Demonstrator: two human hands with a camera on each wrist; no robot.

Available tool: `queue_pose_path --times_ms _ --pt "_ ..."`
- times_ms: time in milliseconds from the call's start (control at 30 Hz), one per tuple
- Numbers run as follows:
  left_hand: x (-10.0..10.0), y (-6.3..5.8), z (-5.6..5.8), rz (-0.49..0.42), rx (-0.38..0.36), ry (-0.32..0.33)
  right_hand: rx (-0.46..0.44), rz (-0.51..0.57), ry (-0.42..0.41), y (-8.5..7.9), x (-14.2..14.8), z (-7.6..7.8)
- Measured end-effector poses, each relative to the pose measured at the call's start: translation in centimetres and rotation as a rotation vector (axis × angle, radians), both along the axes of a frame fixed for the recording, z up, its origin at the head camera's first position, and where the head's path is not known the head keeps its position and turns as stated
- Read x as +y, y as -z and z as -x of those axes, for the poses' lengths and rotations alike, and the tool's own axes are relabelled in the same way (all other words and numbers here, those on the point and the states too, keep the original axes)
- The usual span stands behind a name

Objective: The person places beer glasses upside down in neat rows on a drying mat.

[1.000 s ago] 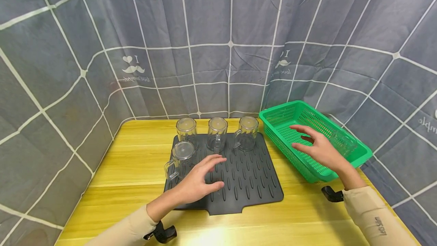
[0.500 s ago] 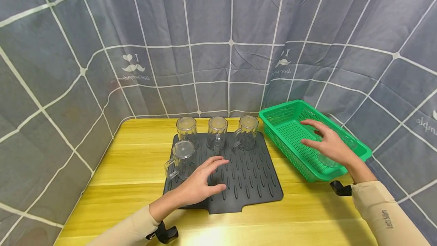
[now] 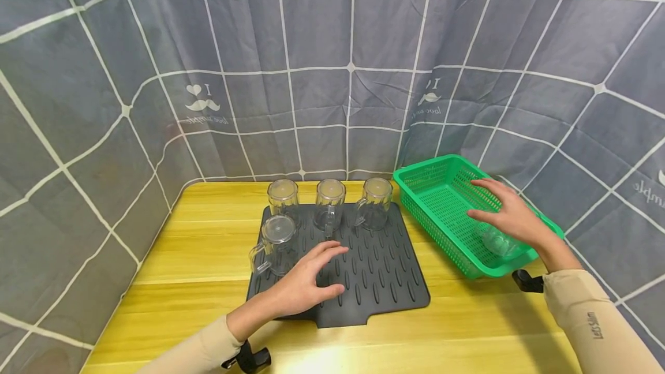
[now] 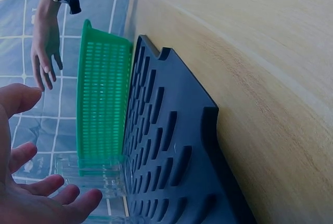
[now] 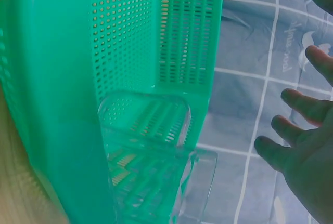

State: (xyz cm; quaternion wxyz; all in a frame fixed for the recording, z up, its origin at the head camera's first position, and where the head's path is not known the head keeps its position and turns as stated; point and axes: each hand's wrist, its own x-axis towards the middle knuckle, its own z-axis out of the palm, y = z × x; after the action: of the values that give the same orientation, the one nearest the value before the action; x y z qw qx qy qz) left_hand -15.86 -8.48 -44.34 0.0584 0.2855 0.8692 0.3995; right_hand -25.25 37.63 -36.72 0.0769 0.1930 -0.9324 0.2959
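Note:
My right hand hovers over the right end of a green plastic basket, fingers spread and holding nothing. Below its palm, clear glassware lies in the basket; the right wrist view shows a clear glass mug there, apart from the fingers. My left hand is held over the front of a black ridged mat, thumb and fingers apart. Upside down on the mat stand several clear glass mugs: back-left, back-middle, back-right and front-left, its handle pointing left.
The basket stands on the wooden table close to the mat's right edge. A grey curtain with white lines hangs behind and on both sides. Dark wrist cameras sit under both sleeves.
My right hand has moved right and slightly farther back over the basket, uncovering glassware beneath it. The left hand has barely shifted, and the mugs on the mat stay put.

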Motion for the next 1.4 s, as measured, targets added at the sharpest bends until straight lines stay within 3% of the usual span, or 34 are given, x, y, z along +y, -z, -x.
queue_pose_path --times_ms 300,633,1000,1400 --pt "0.0 0.3 -0.2 0.007 -0.004 0.007 0.006 -0.041 0.024 0.2 1.2 0.5" --pt "-0.1 0.7 -0.2 0.008 -0.013 0.011 -0.102 -0.12 0.083 0.1 2.4 0.9" --pt "-0.2 0.7 -0.1 0.012 -0.005 0.009 -0.103 -0.152 0.106 0.7 4.0 1.6" --pt "-0.3 0.9 -0.1 0.021 -0.021 0.014 -0.198 -0.159 0.147 1.3 5.6 1.2"
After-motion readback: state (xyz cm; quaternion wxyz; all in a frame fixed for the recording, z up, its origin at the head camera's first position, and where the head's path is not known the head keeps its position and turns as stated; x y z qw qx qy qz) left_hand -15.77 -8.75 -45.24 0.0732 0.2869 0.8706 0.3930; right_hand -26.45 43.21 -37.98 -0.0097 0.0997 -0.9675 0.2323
